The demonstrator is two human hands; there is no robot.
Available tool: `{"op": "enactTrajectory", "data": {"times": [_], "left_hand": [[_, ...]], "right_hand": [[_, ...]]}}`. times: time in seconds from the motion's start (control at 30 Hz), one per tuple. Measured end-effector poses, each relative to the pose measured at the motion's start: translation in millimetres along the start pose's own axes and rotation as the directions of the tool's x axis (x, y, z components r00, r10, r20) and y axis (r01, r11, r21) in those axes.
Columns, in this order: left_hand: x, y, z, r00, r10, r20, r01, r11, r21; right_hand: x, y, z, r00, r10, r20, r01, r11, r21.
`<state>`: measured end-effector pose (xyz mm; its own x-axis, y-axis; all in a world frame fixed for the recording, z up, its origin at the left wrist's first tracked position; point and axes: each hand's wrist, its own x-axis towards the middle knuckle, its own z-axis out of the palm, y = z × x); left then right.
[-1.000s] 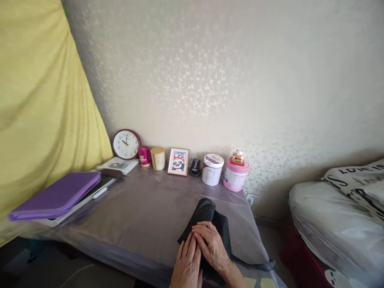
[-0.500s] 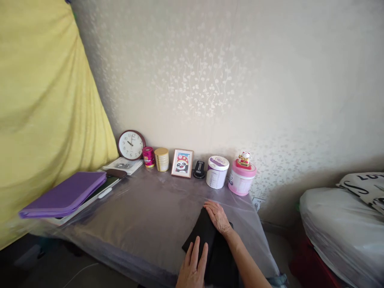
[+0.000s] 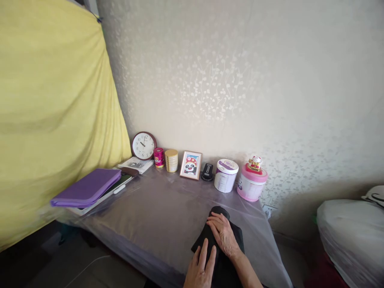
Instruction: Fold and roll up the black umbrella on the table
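A folded black cloth garment lies near the front right of the table; its exact kind I cannot make out. My left hand rests flat on its near left part, fingers stretched forward and slightly apart. Across the middle of the cloth lies my right hand, fingers extended to the left, pressing on the fabric. A rounded flap of the cloth sticks out beyond the right hand. Both hands and the right forearm cover much of the garment, and its near end is partly hidden.
Along the wall stand a clock, a magenta can, a yellow-lidded container, a framed panda picture, a black device, a white-purple tub and a pink-lidded tub bearing a cat figurine. A purple folder lies left.
The view has turned left, so the scene sits farther right. My right hand has slid from the cloth's far edge back toward me, and a rounded flap now shows beyond it.
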<state>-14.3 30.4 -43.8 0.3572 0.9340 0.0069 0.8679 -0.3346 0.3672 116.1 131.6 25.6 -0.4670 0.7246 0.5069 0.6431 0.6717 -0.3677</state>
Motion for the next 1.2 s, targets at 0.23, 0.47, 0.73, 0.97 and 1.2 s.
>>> {"op": "enactTrajectory", "data": {"times": [0.23,0.47,0.73,0.97,1.2], "left_hand": [[0.2,4.6,-6.1,0.999,-0.038,-0.016,0.038,0.999,-0.037],[-1.6,9.3,-13.6,0.995,-0.093,-0.018,0.091,0.989,-0.117],[-19.2,26.3,-48.9,0.996,-0.092,0.009,0.093,0.984,-0.155],[-34.5,31.3,-49.8,0.985,-0.074,-0.154,0.042,0.977,-0.207],[-34.2,32.4,-51.1,0.985,-0.068,-0.16,0.026,0.968,-0.25]], "right_hand": [[-3.8,67.1,-9.3,0.858,0.395,-0.329,-0.393,0.916,0.075],[-66.7,79.7,-46.7,0.611,0.776,-0.153,-0.661,0.607,0.441],[-78.3,49.6,-44.3,0.497,0.864,0.077,-0.7,0.348,0.623],[-72.6,29.5,-46.6,0.586,0.811,0.003,-0.724,0.522,0.451],[-63.5,24.3,-41.1,0.621,0.776,-0.108,-0.724,0.621,0.301]]}}
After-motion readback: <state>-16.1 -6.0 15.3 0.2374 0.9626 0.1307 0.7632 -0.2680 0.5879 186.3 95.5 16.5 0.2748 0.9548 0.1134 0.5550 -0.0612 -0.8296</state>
